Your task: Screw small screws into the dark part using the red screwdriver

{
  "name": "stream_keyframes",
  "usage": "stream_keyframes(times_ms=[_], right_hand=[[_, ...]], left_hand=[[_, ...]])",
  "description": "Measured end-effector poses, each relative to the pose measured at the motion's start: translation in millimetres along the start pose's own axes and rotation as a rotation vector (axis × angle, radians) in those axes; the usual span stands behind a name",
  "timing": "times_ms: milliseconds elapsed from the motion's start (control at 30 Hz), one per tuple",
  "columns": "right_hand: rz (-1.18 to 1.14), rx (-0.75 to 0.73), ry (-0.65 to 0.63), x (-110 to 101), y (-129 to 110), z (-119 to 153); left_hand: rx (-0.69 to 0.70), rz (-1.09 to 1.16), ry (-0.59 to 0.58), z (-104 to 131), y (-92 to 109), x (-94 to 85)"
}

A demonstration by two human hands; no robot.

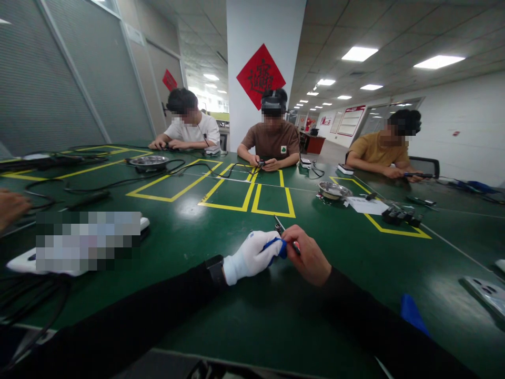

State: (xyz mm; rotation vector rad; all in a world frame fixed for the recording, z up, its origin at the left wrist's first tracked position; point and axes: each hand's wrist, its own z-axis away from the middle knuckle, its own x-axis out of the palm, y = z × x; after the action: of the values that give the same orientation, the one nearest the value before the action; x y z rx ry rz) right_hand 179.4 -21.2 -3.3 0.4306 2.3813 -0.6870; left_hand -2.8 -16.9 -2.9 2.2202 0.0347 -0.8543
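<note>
My left hand (254,255) wears a white glove with blue on the fingers and palm. Its fingers are closed around a small dark part (278,228), of which only the top shows. A thin metal rod (279,221) sticks up beside that part, between my hands. My right hand (310,255) is bare, its thumb and fingers pinched together against the gloved fingertips. A speck of red (296,245) shows at its fingers; the rest of what it holds is hidden. Both hands meet just above the green table (165,295).
Yellow tape (272,213) outlines areas ahead. Metal bowls (334,190) (149,162), a paper sheet (365,205) and several black parts (400,216) lie farther off. At left are black cables (35,300) and a white device (89,242); at right, a phone (487,292) and blue cloth (413,315). Several people sit around.
</note>
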Motion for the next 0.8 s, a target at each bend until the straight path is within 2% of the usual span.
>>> stream_keyframes(times_ms=[67,133,200,267,367,500,667,800], right_hand=[[0.079,0.081,0.053,-2.4,4.6,0.9],[0.191,0.192,0.096,-7.1,9.9,1.3],[0.291,0.270,0.058,-11.6,14.4,1.4],[0.344,0.277,-0.028,-14.1,17.4,1.4],[0.377,0.192,-0.104,-12.6,18.7,1.7],[0.464,0.093,-0.152,-6.6,15.9,1.7],[0.566,0.105,-0.175,-4.0,11.1,-0.4],[0.606,0.066,-0.221,-3.0,11.1,-1.6]], left_hand=[[-0.071,0.011,0.020,-1.4,0.8,0.0],[-0.111,-0.016,0.154,-3.9,0.5,-0.9],[-0.085,-0.093,0.330,-6.5,-2.1,-1.3],[-0.024,-0.195,0.391,-7.9,-7.3,0.3],[0.017,-0.301,0.248,-7.2,-18.3,6.7],[-0.036,-0.227,0.059,-6.7,-31.1,12.9],[-0.129,-0.174,0.074,-9.8,-41.1,9.8],[-0.139,-0.180,0.056,-11.2,-44.3,7.9]])
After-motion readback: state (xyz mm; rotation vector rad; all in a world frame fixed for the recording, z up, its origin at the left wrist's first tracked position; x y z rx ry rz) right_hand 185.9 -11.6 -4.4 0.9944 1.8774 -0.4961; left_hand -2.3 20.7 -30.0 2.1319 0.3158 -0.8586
